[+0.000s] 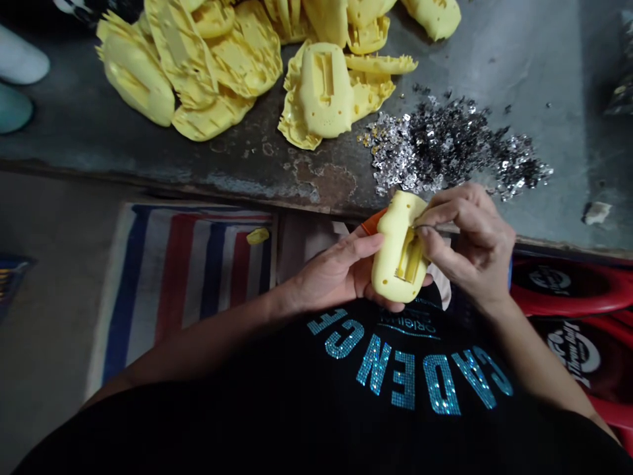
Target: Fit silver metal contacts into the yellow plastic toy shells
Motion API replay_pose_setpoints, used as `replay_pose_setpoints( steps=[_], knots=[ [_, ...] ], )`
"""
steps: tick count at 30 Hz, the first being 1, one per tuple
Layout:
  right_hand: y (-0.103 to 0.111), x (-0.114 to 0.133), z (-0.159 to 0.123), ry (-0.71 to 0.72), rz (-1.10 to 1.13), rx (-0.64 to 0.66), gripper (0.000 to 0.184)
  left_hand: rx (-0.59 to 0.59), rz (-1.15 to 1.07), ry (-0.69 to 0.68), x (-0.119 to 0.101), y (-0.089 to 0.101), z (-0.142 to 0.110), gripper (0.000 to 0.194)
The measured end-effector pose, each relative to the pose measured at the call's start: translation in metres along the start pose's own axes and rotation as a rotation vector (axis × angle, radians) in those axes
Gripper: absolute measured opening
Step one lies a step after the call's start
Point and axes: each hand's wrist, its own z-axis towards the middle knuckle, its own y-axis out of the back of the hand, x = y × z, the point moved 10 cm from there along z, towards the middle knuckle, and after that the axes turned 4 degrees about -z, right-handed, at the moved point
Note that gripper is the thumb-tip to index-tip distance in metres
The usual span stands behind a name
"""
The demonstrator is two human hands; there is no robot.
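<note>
At one grey bench (564,132) — left fingers (363,248) hold one yellow shell (395,254), right fingers (448,211) pinch one slim object (422,227)

Room right of the metal heap (440,145), clutter left

Right of the heap the surface (554,72) gives a broad lane (a pale scrap (597,212) sits near the edge). Left of it, yellow shells (326,119) bar the way; just in front, the right hand (475,244) and yellow casing (401,254) block passage.

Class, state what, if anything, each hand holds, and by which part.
The left hand holds a yellow, rounded plastic casing from beneath, thumb at one long edge. The right hand pinches a thin, dark object; exactly where is unclear.
</note>
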Motion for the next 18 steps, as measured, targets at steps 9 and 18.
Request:
replay_pose_setpoints(
  steps=[9,18],
  knots=[
    [0.003,0.006,-0.005,0.051,-0.171,0.046,0.009,0.004,-0.021,0.014,0.004,0.0,0.001,0.078],
    [-0.002,0.017,-0.001,0.137,-0.298,0.146,0.006,-0.05,0.037,-0.009,0.003,0.002,0.0,0.095]
  ],
)
